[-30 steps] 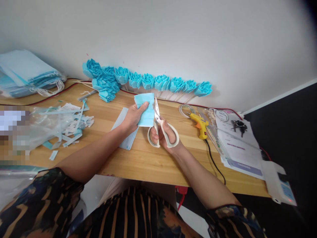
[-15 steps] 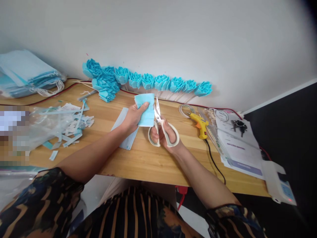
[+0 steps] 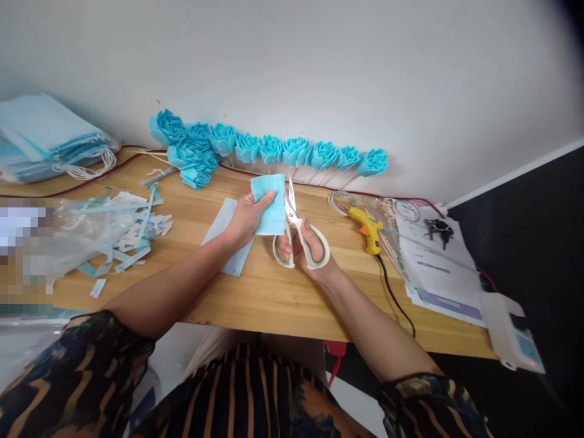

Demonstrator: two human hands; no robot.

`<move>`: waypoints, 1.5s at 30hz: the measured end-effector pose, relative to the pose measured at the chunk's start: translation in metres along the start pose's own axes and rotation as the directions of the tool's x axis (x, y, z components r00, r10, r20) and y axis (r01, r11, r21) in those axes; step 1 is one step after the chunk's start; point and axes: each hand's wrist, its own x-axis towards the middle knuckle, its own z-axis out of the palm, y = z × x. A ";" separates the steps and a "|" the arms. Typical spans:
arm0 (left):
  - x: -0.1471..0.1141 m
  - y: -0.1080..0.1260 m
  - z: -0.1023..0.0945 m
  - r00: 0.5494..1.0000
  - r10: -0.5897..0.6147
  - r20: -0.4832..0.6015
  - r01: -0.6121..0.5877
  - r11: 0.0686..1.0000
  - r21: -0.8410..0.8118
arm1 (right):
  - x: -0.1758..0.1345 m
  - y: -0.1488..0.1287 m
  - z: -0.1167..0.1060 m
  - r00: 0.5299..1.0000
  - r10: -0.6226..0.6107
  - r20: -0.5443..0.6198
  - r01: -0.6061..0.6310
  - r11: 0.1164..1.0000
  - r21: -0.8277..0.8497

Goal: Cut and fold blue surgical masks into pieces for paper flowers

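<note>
My left hand (image 3: 252,213) grips a light-blue piece of face-mask fabric (image 3: 275,214), its thumb lying across the front and the other fingers behind. In my right hand (image 3: 306,248) are white-handled scissors (image 3: 291,214), fingers and thumb through the loops. The blades stand parted and point away from me, right beside the fabric's right edge; whether they touch it I cannot tell. Under my left wrist, a flat pale-blue strip of mask material (image 3: 237,258) lies on the wooden table (image 3: 283,304).
Several blue fabric flowers (image 3: 296,152) on sticks lean along the wall. At left are a stack of masks (image 3: 55,134) and cut scraps (image 3: 137,243) by a plastic bag. On the right lie a yellow glue gun (image 3: 367,228), papers (image 3: 442,267), keys (image 3: 440,228) and a power strip (image 3: 511,331).
The fabric in my left hand has shifted slightly right and tilted a little. My right hand and the scissors stay almost the same, blades still apart.
</note>
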 end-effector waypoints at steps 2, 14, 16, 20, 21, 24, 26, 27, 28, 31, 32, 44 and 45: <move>0.000 -0.001 0.000 1.000 0.015 -0.018 -0.015 1.000 -0.011 | 0.000 0.000 -0.001 1.000 0.019 0.000 -0.019 1.000 0.006; -0.002 -0.006 0.000 0.997 0.070 -0.042 -0.068 0.997 0.045 | 0.001 -0.001 0.000 0.999 0.044 -0.028 -0.045 0.999 -0.003; -0.001 -0.005 0.000 0.994 0.084 -0.066 -0.082 0.996 0.027 | 0.000 -0.001 -0.001 0.999 0.048 -0.013 -0.048 0.999 0.001; 0.001 -0.002 -0.001 0.994 0.084 -0.076 -0.084 0.996 0.009 | 0.000 -0.001 -0.001 0.998 0.055 -0.014 -0.055 0.998 0.008; 0.001 -0.002 -0.001 0.994 0.080 -0.078 -0.079 0.997 0.018 | 0.000 -0.001 -0.001 0.998 0.054 -0.018 -0.054 0.998 0.012; 0.001 -0.003 -0.001 0.993 0.083 -0.084 -0.080 0.996 0.037 | 0.000 -0.001 0.000 0.998 0.062 -0.023 -0.061 0.998 0.024; 0.001 -0.004 -0.002 0.993 0.085 -0.077 -0.082 0.996 0.038 | 0.000 -0.002 0.001 0.997 0.074 -0.018 -0.073 0.997 0.025; 0.001 -0.004 -0.002 0.994 0.086 -0.071 -0.083 0.996 0.043 | 0.000 -0.002 0.001 0.997 0.076 -0.018 -0.075 0.997 0.027; 0.000 -0.004 -0.002 0.994 0.088 -0.063 -0.085 0.995 0.053 | 0.000 -0.003 0.001 0.997 0.075 -0.020 -0.075 0.997 0.031; -0.004 -0.003 0.000 0.993 0.110 -0.044 -0.105 0.988 0.111 | 0.001 -0.003 0.001 0.997 0.083 -0.008 -0.083 0.996 0.031; -0.005 -0.003 0.001 0.993 0.117 -0.035 -0.111 0.985 0.133 | 0.001 -0.003 0.001 0.996 0.089 0.004 -0.090 0.996 0.027; -0.011 -0.007 0.008 0.999 0.050 0.005 -0.050 0.996 0.074 | 0.003 -0.003 0.004 0.997 0.048 -0.055 -0.049 0.999 -0.010; -0.012 -0.007 0.008 0.999 0.041 0.017 -0.042 0.997 0.070 | 0.003 -0.003 0.004 0.997 0.042 -0.061 -0.042 0.999 -0.007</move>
